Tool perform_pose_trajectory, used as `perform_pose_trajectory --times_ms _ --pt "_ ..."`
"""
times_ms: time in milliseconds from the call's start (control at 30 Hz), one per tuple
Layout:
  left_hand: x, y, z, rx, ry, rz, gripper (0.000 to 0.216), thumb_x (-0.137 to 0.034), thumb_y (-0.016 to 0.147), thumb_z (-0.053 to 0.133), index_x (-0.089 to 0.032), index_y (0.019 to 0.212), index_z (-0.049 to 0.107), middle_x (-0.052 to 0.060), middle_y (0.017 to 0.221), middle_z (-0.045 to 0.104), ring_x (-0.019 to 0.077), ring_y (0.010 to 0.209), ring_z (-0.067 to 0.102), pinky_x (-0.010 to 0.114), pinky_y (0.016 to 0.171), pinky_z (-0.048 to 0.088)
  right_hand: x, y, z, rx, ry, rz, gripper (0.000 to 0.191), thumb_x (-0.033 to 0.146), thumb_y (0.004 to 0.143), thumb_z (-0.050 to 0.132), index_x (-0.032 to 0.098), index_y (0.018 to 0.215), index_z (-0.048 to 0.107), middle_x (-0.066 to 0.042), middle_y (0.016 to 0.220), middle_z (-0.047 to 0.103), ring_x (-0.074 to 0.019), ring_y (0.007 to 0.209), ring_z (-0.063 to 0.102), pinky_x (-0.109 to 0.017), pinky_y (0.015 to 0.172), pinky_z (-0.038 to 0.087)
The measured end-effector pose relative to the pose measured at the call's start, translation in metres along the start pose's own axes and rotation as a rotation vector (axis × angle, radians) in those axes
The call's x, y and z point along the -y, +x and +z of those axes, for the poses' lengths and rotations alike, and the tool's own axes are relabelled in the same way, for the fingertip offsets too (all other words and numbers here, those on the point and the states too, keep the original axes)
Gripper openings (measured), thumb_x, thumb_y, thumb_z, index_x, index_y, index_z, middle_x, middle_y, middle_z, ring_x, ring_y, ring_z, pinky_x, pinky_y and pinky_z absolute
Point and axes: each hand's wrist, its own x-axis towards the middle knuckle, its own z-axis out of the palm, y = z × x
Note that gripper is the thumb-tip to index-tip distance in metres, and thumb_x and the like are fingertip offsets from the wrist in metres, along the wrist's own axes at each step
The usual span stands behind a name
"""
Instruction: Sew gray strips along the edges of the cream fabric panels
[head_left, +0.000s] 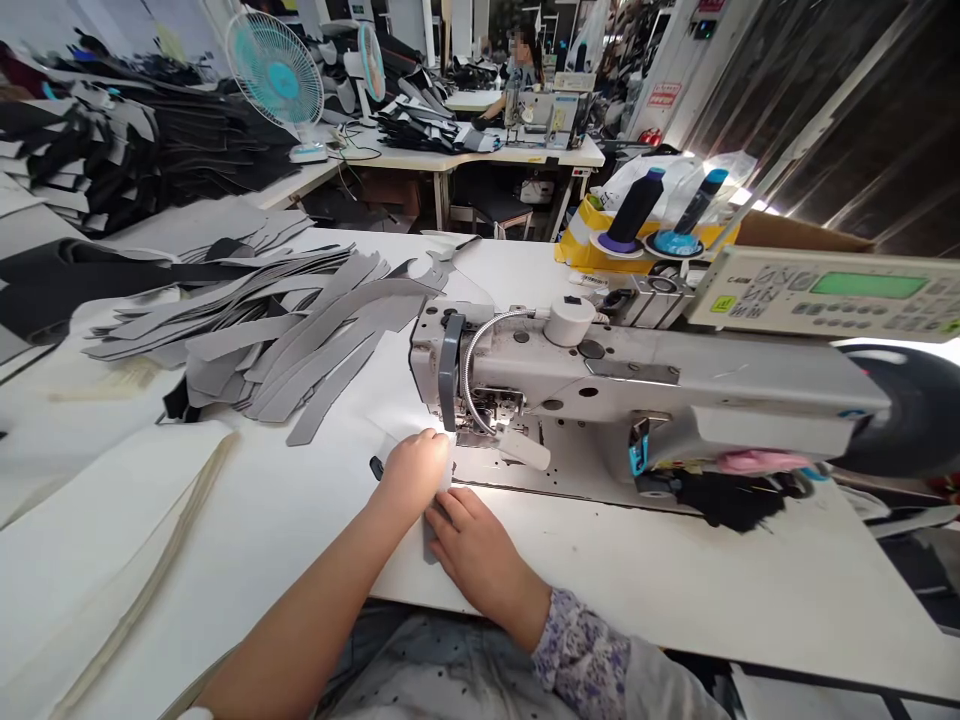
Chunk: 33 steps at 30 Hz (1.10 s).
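My left hand (414, 470) is closed on a narrow grey fabric piece (448, 472), just in front of the sewing machine's (517, 370) needle area. Its fingertips are bunched beside the presser foot, which they partly hide. Lower on the same piece lies my right hand (484, 555), its fingers a little apart and pressing the fabric to the table. The piece's near end shows under those fingertips. A lamp on a bendable metal neck (469, 365) lights the spot. Left of my left hand is a small black object (376, 467).
Stacked grey fabric strips (300, 330) spread across the table's left half. White sheets (112, 540) lie nearer. Two thread cones (636, 205) stand behind the machine, beside its control panel (832, 290). Beyond are a fan (277, 75) and a person (523, 60) at another machine.
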Motion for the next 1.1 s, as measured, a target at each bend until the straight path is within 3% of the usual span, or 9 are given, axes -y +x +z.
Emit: perform_pose_trajectory --times_ms 233,467,667,900,1100 --pt "-0.014 0.016 -0.007 -0.033 -0.09 -0.077 0.03 -0.014 0.09 0.037 -0.015 0.087 0.067 0.012 0.085 0.067 0.0227 0.08 0.064 0.032 0.072 0.045 -0.011 0.014 0.001 0.006 0.021 0.052 0.029 0.021 0.088 0.064 0.013 0.116 0.06 -0.011 0.112 0.061 -0.0256 0.105 0.054 -0.038 0.094 0.048" --pt "0.012 0.005 0.0 -0.132 -0.109 0.133 0.026 -0.017 0.091 0.043 -0.023 0.092 0.068 0.006 0.094 0.069 0.0212 0.096 0.061 0.03 0.086 0.044 -0.015 0.009 0.013 -0.023 -0.03 0.029 0.027 0.02 0.089 0.063 0.012 0.115 0.06 -0.015 0.122 0.058 -0.0272 0.119 0.05 -0.04 0.103 0.044" --pt "0.021 0.007 0.009 -0.106 0.023 0.206 0.022 -0.009 0.084 0.049 -0.022 0.09 0.065 0.006 0.094 0.066 0.0227 0.094 0.058 0.03 0.071 0.044 -0.013 0.006 0.013 -0.043 -0.026 0.045 0.022 0.022 0.091 0.062 0.015 0.112 0.062 -0.013 0.122 0.059 -0.0272 0.119 0.051 -0.041 0.103 0.045" --pt "0.024 0.009 0.003 -0.036 0.005 0.277 0.02 -0.007 0.082 0.049 -0.02 0.086 0.063 0.008 0.096 0.065 0.0232 0.095 0.056 0.03 0.07 0.042 -0.012 0.007 0.009 -0.027 -0.053 0.036 0.025 0.021 0.09 0.064 0.015 0.114 0.062 -0.014 0.123 0.06 -0.026 0.12 0.051 -0.04 0.105 0.044" --pt "0.034 -0.01 -0.009 -0.024 0.038 0.378 0.047 -0.004 0.079 0.051 -0.023 0.122 0.056 0.01 0.114 0.061 0.0235 0.108 0.052 0.03 0.083 0.04 -0.012 0.007 0.009 -0.038 -0.042 0.033 0.025 0.021 0.089 0.065 0.013 0.112 0.063 -0.014 0.121 0.06 -0.0263 0.119 0.051 -0.038 0.104 0.044"
